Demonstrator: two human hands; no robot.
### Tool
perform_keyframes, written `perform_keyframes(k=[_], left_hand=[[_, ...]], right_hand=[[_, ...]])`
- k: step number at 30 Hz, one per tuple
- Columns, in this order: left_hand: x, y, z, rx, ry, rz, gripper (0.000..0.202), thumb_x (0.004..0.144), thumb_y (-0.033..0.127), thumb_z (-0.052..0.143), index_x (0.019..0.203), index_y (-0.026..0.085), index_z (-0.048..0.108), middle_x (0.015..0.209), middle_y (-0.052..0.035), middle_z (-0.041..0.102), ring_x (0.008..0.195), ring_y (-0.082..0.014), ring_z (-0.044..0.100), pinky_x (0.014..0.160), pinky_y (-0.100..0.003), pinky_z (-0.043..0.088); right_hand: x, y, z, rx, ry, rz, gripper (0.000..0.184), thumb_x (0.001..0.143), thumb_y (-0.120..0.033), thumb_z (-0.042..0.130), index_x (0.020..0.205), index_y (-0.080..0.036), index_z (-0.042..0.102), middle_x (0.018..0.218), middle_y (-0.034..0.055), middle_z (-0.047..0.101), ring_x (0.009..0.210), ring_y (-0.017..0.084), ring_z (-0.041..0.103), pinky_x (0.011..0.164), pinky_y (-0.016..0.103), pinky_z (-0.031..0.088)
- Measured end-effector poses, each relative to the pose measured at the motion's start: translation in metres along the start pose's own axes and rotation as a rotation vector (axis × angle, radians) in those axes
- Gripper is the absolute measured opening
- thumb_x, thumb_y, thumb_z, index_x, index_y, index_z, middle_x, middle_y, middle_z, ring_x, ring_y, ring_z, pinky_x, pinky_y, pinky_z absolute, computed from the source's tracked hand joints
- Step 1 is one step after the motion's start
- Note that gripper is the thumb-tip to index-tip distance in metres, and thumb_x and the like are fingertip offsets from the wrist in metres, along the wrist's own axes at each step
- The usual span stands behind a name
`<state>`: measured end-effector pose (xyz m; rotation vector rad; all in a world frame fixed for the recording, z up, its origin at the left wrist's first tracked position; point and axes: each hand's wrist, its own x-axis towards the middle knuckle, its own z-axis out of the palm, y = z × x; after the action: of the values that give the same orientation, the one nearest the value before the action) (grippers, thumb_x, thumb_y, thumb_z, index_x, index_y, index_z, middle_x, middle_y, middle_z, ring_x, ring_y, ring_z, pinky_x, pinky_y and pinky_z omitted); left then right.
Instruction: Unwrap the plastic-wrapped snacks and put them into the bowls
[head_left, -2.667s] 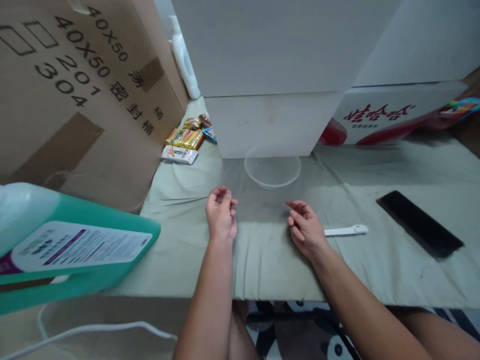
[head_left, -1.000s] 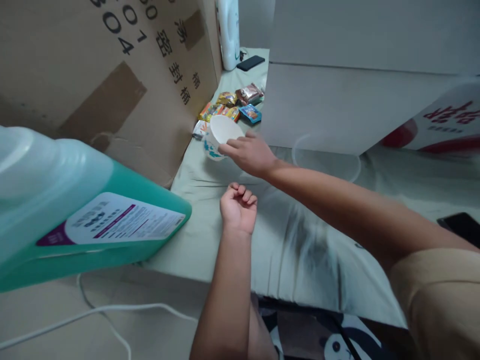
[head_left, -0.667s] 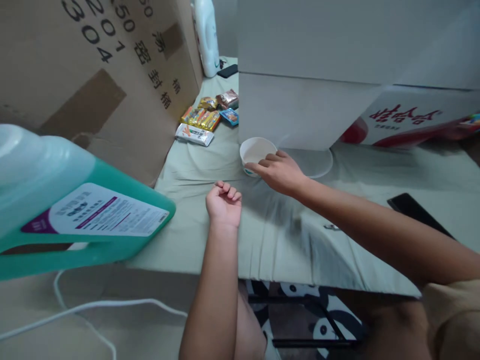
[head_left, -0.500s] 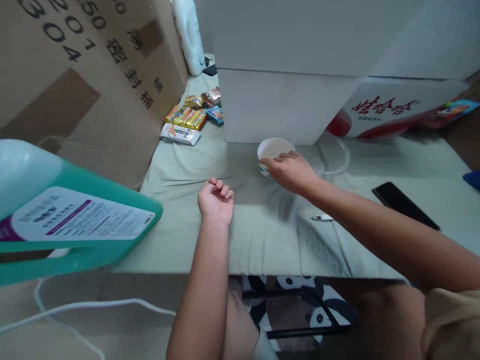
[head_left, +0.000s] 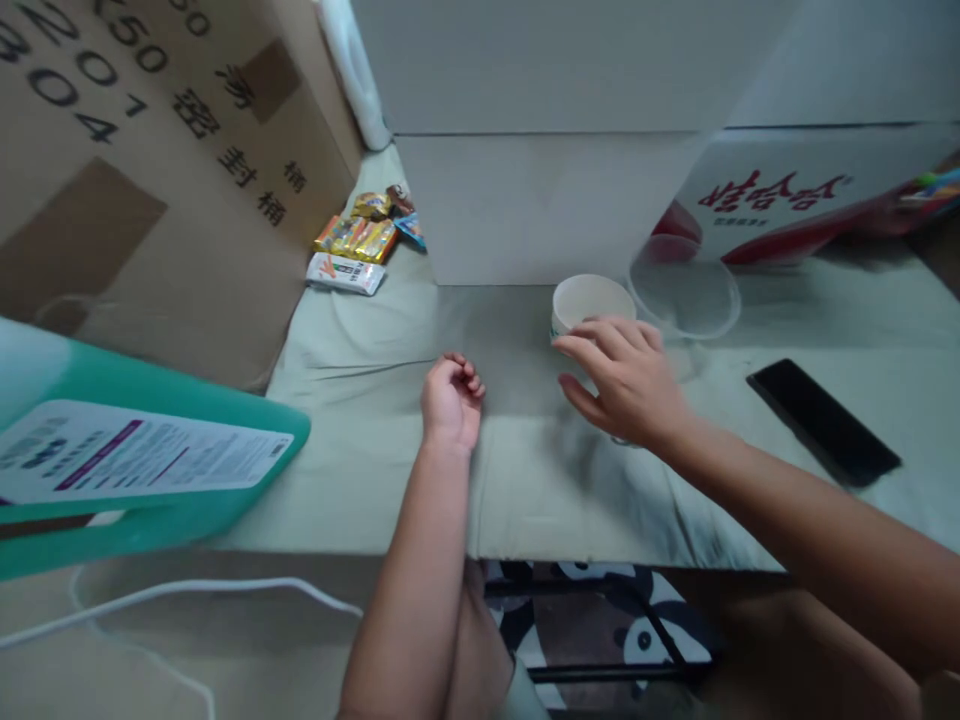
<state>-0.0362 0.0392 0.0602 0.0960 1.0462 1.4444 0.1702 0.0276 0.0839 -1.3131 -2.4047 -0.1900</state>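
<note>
A white paper cup (head_left: 592, 296) with a bluish-green print low on its side stands on the light green cloth (head_left: 360, 500), near the white box. My right hand (head_left: 626, 375) is just in front of it, fingers spread and holding nothing; it hides part of the cup's near side. Whether a fingertip touches the cup I cannot tell. To the right of the cup is a clear plastic container or lid (head_left: 701, 300). My left hand (head_left: 453, 400) rests on the cloth, palm turned up, its fingers curled in with nothing seen in them.
Small wrapped snacks (head_left: 356, 240) lie by the cardboard box (head_left: 172, 230) at left. A green liquid jug (head_left: 150, 450) stands at the left front. White boxes (head_left: 555, 210) form the back. A black phone (head_left: 823, 420) lies at right. A white cable (head_left: 247, 584) hangs below.
My right hand has let go of the cup's rim, drawn back and spread its fingers. The cup sits farther right along the box. The view has shifted slightly; my left hand stays curled.
</note>
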Motion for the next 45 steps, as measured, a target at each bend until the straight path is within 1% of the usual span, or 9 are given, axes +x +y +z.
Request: perform_keyframes(k=[7,11,14,18,23,30,37,42,45], left_hand=[[0.004,0.025,-0.017,-0.175,0.098,-0.017,0.013,0.069,0.007,0.048,0.065,0.018,0.044,0.053,0.0058,0.039,0.043,-0.0055,0.035,0.045,-0.018,0.025],[0.01,0.042,-0.03,-0.207,0.148,-0.044,0.012,0.068,0.008,0.048,0.065,0.018,0.042,0.053,0.0057,0.038,0.043,-0.0057,0.032,0.045,-0.019,0.022],[0.013,0.046,-0.037,-0.235,0.137,-0.063,0.014,0.059,0.009,0.049,0.066,0.019,0.042,0.056,0.0057,0.039,0.044,-0.0056,0.032,0.046,-0.019,0.022],[0.017,0.041,-0.042,-0.214,0.103,-0.139,0.013,0.056,0.014,0.055,0.064,0.019,0.046,0.055,0.0053,0.04,0.047,-0.006,0.032,0.049,-0.022,0.021],[0.026,0.038,-0.049,-0.159,0.117,-0.145,0.014,0.05,0.023,0.06,0.056,0.02,0.047,0.053,0.0036,0.039,0.049,-0.0078,0.033,0.051,-0.026,0.022],[0.031,0.045,-0.047,-0.152,0.085,-0.156,0.014,0.05,0.022,0.058,0.057,0.02,0.047,0.054,0.003,0.039,0.049,-0.0075,0.031,0.052,-0.026,0.02],[0.009,0.061,-0.052,-0.207,0.102,-0.039,0.015,0.051,0.016,0.057,0.063,0.019,0.047,0.055,0.0059,0.04,0.047,-0.0052,0.033,0.049,-0.02,0.023],[0.001,0.075,-0.073,-0.111,0.19,0.311,0.01,0.055,0.016,0.055,0.062,0.019,0.048,0.055,0.0058,0.041,0.048,-0.0065,0.034,0.048,-0.02,0.023],[0.003,0.083,-0.088,0.108,0.422,0.763,0.004,0.062,0.016,0.051,0.06,0.02,0.05,0.058,0.003,0.044,0.058,-0.0101,0.044,0.057,-0.021,0.036]], right_hand=[[0.098,-0.074,0.042,0.377,-0.125,-0.223,0.037,0.098,-0.032,0.046,0.129,-0.019,0.063,0.131,0.0162,0.064,0.116,0.029,0.059,0.096,0.042,0.047],[0.193,-0.118,0.094,0.414,-0.19,-0.167,0.046,0.098,-0.038,0.048,0.139,-0.02,0.056,0.147,0.0178,0.052,0.133,0.034,0.05,0.106,0.051,0.044],[0.273,-0.136,0.137,0.334,-0.162,0.028,0.05,0.099,-0.042,0.047,0.144,-0.021,0.052,0.154,0.02,0.045,0.144,0.041,0.037,0.11,0.067,0.036],[0.36,-0.128,0.179,0.275,-0.185,0.316,0.064,0.099,-0.051,0.049,0.151,-0.016,0.047,0.167,0.0225,0.025,0.153,0.051,0.016,0.109,0.08,0.018],[0.414,-0.086,0.213,0.273,-0.159,0.548,0.076,0.093,-0.063,0.051,0.15,-0.013,0.051,0.172,0.0241,0.003,0.151,0.062,0.002,0.102,0.086,0.013],[0.419,-0.068,0.249,0.436,-0.284,0.443,0.085,0.077,-0.07,0.07,0.145,-0.02,0.057,0.166,0.0256,0.023,0.148,0.065,0.007,0.091,0.096,0.021],[0.367,-0.098,0.22,0.337,-0.388,0.377,0.1,0.072,-0.069,0.075,0.16,-0.035,0.039,0.174,0.0175,0.008,0.149,0.06,0.022,0.104,0.089,0.023],[0.311,-0.12,0.189,0.301,-0.449,0.248,0.098,0.075,-0.073,0.068,0.162,-0.041,0.035,0.176,0.0108,0.01,0.152,0.056,0.025,0.11,0.08,0.03],[0.275,-0.129,0.173,0.276,-0.459,0.123,0.097,0.077,-0.073,0.067,0.162,-0.041,0.035,0.177,0.0088,0.011,0.15,0.055,0.03,0.113,0.075,0.031]])
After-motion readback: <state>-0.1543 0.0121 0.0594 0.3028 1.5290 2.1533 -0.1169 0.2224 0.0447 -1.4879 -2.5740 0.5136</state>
